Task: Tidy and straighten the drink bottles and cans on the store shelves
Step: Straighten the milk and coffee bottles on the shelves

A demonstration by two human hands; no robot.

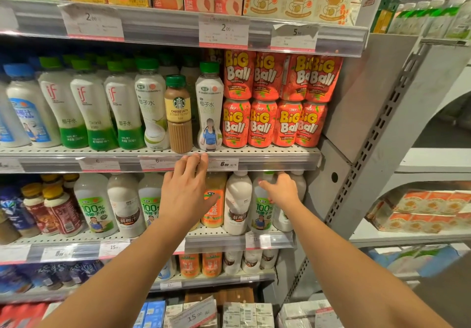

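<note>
Eight red cans [262,123] stand in two stacked rows of four at the right end of the middle shelf [267,153]. Left of them: one brown latte bottle [178,113], two white bottles [209,108] flanking it, and three front "if" bottles [91,113]. Three price tags [223,32] line the top shelf's front edge. Two hands [184,190] reach in.

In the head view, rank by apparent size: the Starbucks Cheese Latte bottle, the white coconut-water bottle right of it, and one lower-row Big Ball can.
1. White coconut-water bottle, tallest.
2. Starbucks Cheese Latte bottle.
3. Big Ball can, shortest.
All stand at the same shelf front, so nearness barely skews this.
</note>
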